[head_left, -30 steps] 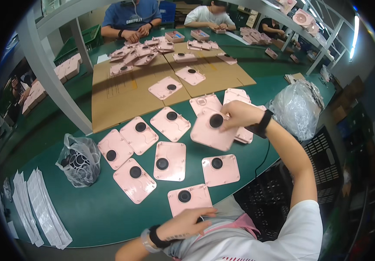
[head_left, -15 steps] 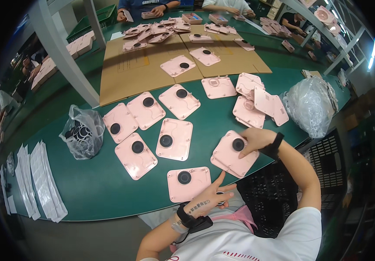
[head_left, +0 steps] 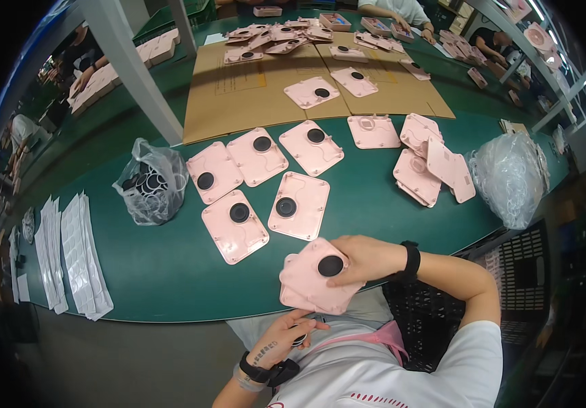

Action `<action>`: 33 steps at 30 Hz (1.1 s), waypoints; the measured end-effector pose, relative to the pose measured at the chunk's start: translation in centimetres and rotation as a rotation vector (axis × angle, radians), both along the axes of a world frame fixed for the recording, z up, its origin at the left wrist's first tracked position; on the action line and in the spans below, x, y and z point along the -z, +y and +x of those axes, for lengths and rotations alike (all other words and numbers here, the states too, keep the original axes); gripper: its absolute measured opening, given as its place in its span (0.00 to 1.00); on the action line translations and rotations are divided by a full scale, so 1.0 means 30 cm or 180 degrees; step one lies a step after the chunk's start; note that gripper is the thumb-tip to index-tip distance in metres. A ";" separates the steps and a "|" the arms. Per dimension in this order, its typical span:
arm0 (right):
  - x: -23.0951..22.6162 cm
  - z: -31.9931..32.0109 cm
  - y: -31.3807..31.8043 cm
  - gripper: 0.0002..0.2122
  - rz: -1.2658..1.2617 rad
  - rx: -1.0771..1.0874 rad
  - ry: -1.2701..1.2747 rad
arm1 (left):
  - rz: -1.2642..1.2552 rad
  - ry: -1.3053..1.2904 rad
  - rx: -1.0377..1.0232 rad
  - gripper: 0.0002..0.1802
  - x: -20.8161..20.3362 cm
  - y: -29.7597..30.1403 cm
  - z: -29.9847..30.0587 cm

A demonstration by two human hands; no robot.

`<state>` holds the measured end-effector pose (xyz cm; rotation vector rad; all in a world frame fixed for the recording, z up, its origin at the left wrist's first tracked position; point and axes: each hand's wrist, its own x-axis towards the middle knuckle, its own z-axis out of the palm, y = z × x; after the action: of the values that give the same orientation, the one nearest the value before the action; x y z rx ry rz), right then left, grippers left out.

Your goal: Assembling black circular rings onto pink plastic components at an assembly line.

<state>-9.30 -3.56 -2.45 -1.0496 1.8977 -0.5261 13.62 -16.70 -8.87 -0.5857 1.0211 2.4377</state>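
Note:
My right hand (head_left: 367,260) grips the edge of a pink plastic panel (head_left: 313,282) that carries a round black disc (head_left: 330,266). The corner and edge of another pink panel (head_left: 289,294) show from beneath it, at the table's front edge. Below, my left hand (head_left: 280,345) is curled around a small round black piece with a pale rim (head_left: 299,337), one finger stretched toward the panels. Further up the table lie several pink panels with black discs, the nearest being one panel (head_left: 298,206) straight ahead.
A clear bag of black rings (head_left: 150,183) and white padded strips (head_left: 83,255) lie left. On the right are stacked pink panels (head_left: 419,178) and a bulging plastic bag (head_left: 508,178). Cardboard (head_left: 265,112) bears a panel pile. A black crate (head_left: 429,319) stands beside me. People sit across.
My right hand has brought its panel leftward and nearer to me, over the spot where the front panel lay. My left hand has drawn back slightly with its round piece. The view has shifted.

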 end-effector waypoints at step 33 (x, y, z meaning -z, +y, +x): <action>0.116 -0.184 -0.094 0.19 -0.0946 0.2384 -0.2464 | -0.1811 0.0651 -0.0557 0.27 -0.029 -0.256 -0.408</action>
<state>-14.83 -6.39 -5.93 -0.1704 1.4555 -1.4361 1.37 -24.38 -8.00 -0.6289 1.8456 2.3783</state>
